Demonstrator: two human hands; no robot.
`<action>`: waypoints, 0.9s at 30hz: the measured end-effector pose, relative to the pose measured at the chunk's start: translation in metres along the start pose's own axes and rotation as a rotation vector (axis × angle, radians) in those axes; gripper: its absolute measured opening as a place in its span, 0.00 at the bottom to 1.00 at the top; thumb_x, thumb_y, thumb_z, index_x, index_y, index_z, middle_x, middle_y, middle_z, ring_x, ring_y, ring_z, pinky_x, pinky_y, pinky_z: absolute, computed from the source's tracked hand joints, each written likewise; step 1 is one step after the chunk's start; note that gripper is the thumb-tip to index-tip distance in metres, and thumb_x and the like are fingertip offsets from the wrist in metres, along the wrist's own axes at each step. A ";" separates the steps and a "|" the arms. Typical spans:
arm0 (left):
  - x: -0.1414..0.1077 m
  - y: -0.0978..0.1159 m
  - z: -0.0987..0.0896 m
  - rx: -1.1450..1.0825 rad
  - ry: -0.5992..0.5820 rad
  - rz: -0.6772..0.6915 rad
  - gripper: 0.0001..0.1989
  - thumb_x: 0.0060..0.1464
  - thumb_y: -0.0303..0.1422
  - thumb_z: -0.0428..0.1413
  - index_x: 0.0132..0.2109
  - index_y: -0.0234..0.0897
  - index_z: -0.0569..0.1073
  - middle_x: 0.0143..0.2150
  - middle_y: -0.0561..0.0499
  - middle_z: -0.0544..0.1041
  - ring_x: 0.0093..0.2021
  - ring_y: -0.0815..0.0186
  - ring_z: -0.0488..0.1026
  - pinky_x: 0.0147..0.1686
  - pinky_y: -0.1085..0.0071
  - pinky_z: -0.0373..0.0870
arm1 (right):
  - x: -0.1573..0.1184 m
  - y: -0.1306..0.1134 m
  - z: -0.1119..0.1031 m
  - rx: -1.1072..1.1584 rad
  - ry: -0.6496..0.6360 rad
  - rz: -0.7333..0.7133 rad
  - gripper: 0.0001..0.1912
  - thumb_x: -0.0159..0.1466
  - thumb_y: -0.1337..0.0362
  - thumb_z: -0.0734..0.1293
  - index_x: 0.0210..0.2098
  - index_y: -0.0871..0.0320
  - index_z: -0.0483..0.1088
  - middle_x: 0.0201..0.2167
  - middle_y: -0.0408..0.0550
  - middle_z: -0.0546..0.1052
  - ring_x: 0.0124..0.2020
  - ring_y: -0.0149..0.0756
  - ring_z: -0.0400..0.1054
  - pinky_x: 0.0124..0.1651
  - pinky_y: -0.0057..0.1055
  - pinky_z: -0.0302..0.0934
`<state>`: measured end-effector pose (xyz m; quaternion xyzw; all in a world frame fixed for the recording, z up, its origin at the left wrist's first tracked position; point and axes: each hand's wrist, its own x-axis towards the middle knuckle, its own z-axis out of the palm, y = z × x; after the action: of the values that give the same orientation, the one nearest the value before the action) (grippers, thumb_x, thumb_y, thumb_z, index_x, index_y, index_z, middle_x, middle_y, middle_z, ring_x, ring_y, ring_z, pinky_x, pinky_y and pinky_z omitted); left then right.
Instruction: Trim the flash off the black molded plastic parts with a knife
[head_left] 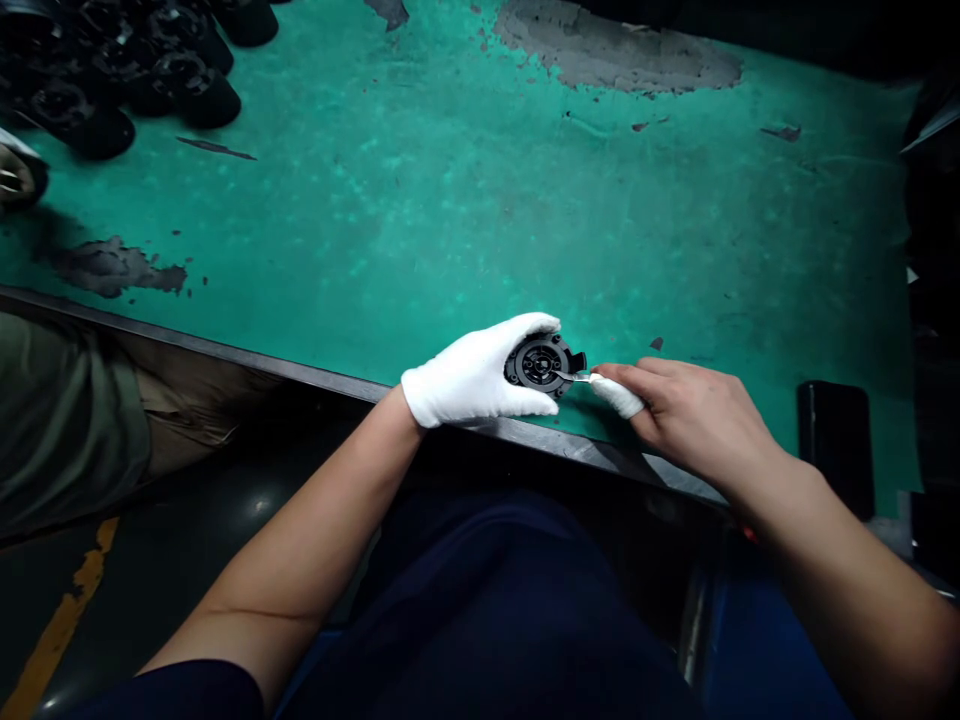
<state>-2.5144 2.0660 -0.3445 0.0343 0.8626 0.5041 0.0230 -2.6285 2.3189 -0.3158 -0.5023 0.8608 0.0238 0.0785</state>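
A round black part [541,366] with rings and small holes on its face is held near the table's front edge. My left hand [484,372], in a white glove, wraps round it from the left, fingers above and thumb below. From the right, my right hand [675,405] pinches a small thin metal tool [576,377], whose tip reaches the face of the black part. White wrapping covers the thumb of my right hand; its other fingers are bare and curled.
Several black cylindrical parts [199,95] stand at the back left of the green table [480,210]. A dark rectangular object [835,448] lies at the right. Another person's clothed body [67,410] is at the left edge.
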 end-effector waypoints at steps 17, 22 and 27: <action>-0.028 0.011 0.076 0.020 0.554 -0.086 0.48 0.43 0.58 0.68 0.64 0.37 0.64 0.63 0.40 0.72 0.64 0.52 0.70 0.67 0.57 0.65 | -0.045 -0.047 0.010 0.340 0.019 0.060 0.21 0.69 0.68 0.60 0.59 0.58 0.72 0.54 0.52 0.81 0.50 0.48 0.78 0.48 0.42 0.74; -0.028 0.011 0.074 0.017 0.554 -0.106 0.49 0.42 0.59 0.68 0.64 0.38 0.64 0.64 0.39 0.71 0.64 0.50 0.70 0.67 0.54 0.66 | -0.039 -0.044 0.005 0.423 -0.064 0.049 0.20 0.69 0.68 0.61 0.58 0.53 0.73 0.53 0.48 0.81 0.50 0.45 0.78 0.49 0.40 0.74; -0.028 0.013 0.074 -0.002 0.531 -0.109 0.47 0.44 0.58 0.67 0.64 0.37 0.64 0.64 0.39 0.72 0.64 0.50 0.70 0.66 0.55 0.66 | -0.038 -0.044 0.011 0.388 0.042 0.052 0.20 0.68 0.68 0.61 0.58 0.55 0.73 0.53 0.49 0.81 0.50 0.45 0.78 0.50 0.38 0.73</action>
<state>-2.4809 2.1338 -0.3693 -0.1458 0.8386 0.4943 -0.1767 -2.5708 2.3310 -0.3194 -0.4555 0.8635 -0.1510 0.1551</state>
